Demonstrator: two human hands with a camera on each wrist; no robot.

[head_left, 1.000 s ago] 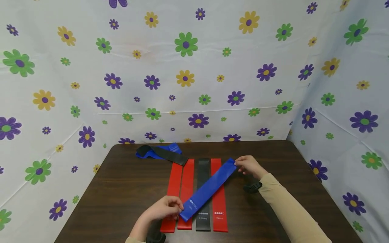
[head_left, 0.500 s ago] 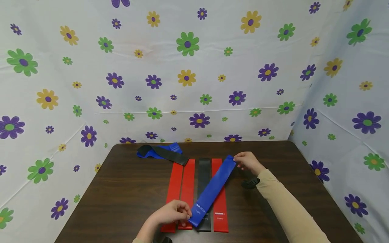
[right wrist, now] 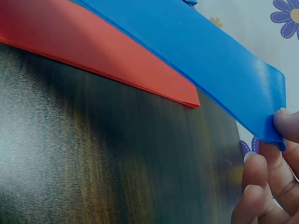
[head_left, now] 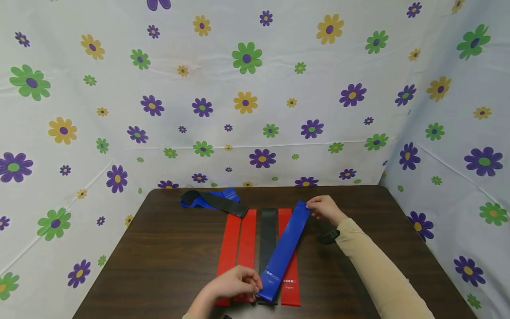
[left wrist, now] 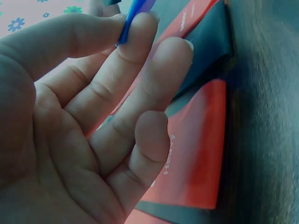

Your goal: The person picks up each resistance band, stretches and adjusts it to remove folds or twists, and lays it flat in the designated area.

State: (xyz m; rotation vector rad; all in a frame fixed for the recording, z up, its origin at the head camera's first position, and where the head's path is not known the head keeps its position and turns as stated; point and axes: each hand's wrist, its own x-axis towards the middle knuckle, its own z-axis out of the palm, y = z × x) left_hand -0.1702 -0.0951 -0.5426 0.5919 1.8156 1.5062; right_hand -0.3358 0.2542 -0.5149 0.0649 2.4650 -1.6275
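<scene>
A blue resistance band (head_left: 284,252) marked "Light" is stretched flat between both hands, slanting over a black band (head_left: 268,239) and the rightmost red band (head_left: 290,283) marked "Heavy". My left hand (head_left: 237,283) pinches its near end between thumb and index finger; the left wrist view shows the other fingers (left wrist: 173,60) loosely bent. At the far end, my right hand (head_left: 327,209) pinches a corner of the blue band (right wrist: 201,56), above the table in the right wrist view. Two more red bands (head_left: 247,235) lie side by side to the left, their near ends partly behind my left hand.
Another black band (head_left: 223,204) lies crossed over a second blue band (head_left: 229,193) at the back left of the dark wooden table (head_left: 167,257). The black band's end overlaps the top of the leftmost red band (head_left: 229,239). A flowered cloth (head_left: 255,110) hangs behind and beside the table.
The near end of the blue band has moved right with my left hand, and its far end slightly away and left with my right hand. The band now lies at a steeper angle.
</scene>
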